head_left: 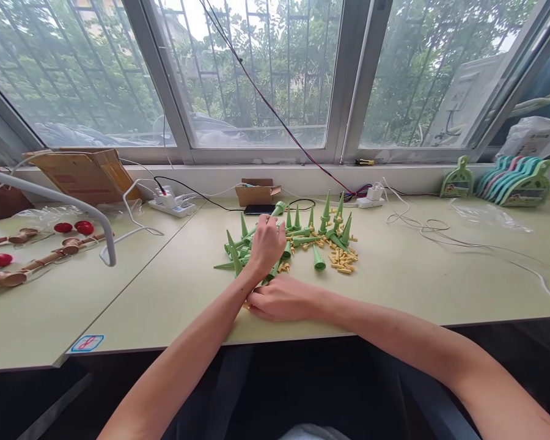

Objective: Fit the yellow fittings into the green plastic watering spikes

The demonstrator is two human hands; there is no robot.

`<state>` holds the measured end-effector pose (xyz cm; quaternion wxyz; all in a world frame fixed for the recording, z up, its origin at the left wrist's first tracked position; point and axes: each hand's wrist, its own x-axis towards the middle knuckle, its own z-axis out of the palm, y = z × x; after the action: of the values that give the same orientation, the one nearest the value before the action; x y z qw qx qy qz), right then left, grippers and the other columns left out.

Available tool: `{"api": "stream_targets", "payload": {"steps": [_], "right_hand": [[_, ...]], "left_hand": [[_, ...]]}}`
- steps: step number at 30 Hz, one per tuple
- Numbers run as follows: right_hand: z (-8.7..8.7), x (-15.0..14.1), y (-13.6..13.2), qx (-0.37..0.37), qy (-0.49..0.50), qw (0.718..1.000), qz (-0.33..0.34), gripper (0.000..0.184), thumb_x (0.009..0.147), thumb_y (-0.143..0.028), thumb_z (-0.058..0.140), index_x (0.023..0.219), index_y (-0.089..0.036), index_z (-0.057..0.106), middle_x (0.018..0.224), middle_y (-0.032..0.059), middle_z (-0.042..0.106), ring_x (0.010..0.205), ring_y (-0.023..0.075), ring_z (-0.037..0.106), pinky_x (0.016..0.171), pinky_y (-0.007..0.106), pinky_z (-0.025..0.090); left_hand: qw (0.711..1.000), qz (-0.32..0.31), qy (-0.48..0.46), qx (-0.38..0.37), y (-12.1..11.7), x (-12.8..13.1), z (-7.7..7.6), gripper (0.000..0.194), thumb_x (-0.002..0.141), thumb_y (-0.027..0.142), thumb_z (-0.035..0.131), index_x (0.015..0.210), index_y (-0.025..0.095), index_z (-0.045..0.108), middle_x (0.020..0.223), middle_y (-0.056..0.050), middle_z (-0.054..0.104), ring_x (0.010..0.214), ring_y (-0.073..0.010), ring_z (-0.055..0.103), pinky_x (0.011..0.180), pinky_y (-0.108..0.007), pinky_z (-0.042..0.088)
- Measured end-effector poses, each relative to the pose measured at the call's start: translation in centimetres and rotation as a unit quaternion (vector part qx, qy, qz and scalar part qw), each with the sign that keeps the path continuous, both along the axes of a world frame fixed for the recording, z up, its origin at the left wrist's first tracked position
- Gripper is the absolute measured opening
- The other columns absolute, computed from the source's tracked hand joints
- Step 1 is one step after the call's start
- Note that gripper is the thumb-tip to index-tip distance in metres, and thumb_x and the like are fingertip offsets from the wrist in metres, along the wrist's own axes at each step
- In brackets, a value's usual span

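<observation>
My left hand point(266, 243) reaches over a heap of green plastic cone spikes point(319, 259). Its fingers are closed around one green spike point(279, 208), whose wide end pokes out beyond the fingertips. Close to the table's front edge, my right hand point(275, 299) is curled into a loose fist under the left wrist. A small yellow piece point(246, 306) shows at its fingertips; the rest is hidden by the hand. Several spikes stand point up behind the heap, while others lie on their sides. Small yellow plastic pieces point(343, 261) are scattered among them and to the right.
Behind the heap are a dark phone point(259, 209) and a small open cardboard box point(256, 192). Power strips point(176, 205) and loose white cables point(433, 227) lie along the back. Wooden sticks with red balls point(85, 228) are at left, green dustpan-like items point(527, 183) at right.
</observation>
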<state>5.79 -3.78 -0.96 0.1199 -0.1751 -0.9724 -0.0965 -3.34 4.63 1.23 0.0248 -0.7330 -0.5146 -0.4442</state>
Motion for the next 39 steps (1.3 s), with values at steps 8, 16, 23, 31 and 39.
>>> {"api": "stream_targets", "payload": {"steps": [8,16,23,31,39], "right_hand": [[0.4,1.4,1.6,0.005,0.013,0.999,-0.030,0.028,0.098,-0.023,0.038,0.082,-0.015,0.060,0.065,0.0033,0.065,0.049,0.0114,0.045,0.053,0.030,0.023],[1.3,3.2,3.8,-0.040,0.113,0.990,-0.080,0.018,0.084,-0.017,0.054,0.067,-0.016,0.059,0.055,-0.0007,0.056,0.048,0.0093,0.039,0.054,0.026,0.025],[2.0,6.8,7.6,-0.084,0.243,0.932,-0.256,0.020,0.091,-0.026,0.056,0.076,-0.016,0.065,0.061,0.0017,0.061,0.055,0.0114,0.048,0.059,0.024,0.031],[2.0,8.9,9.4,-0.062,0.371,0.876,-0.301,0.026,0.095,-0.029,0.049,0.112,-0.015,0.061,0.067,0.0006,0.061,0.057,0.0132,0.052,0.061,0.024,0.035],[1.9,8.5,8.9,-0.061,0.381,0.884,-0.264,0.039,0.090,-0.023,0.053,0.129,-0.019,0.053,0.084,0.0032,0.067,0.062,0.0134,0.055,0.064,0.024,0.038]], "left_hand": [[0.992,-0.060,-0.105,-0.015,0.0,0.3,0.6,0.027,0.095,0.031,0.047,0.102,0.013,0.066,0.110,-0.014,0.061,0.087,-0.0195,0.066,0.086,-0.036,0.054],[0.978,-0.052,-0.198,-0.022,0.0,0.2,1.2,0.032,0.096,0.038,0.045,0.097,0.015,0.068,0.106,-0.013,0.066,0.099,-0.0226,0.064,0.080,-0.034,0.055],[0.972,-0.065,-0.224,-0.020,-0.2,0.5,1.0,0.036,0.097,0.042,0.044,0.102,0.015,0.067,0.111,-0.013,0.065,0.097,-0.0218,0.065,0.073,-0.032,0.054],[0.968,-0.096,-0.224,-0.063,-0.8,0.8,1.2,0.028,0.096,0.036,0.042,0.090,0.018,0.062,0.089,-0.007,0.069,0.071,-0.0163,0.070,0.062,-0.027,0.052],[0.967,-0.137,-0.196,-0.087,-1.3,1.2,1.1,0.029,0.094,0.042,0.047,0.080,0.019,0.059,0.064,0.000,0.062,0.056,-0.0141,0.063,0.056,-0.025,0.048]]}}
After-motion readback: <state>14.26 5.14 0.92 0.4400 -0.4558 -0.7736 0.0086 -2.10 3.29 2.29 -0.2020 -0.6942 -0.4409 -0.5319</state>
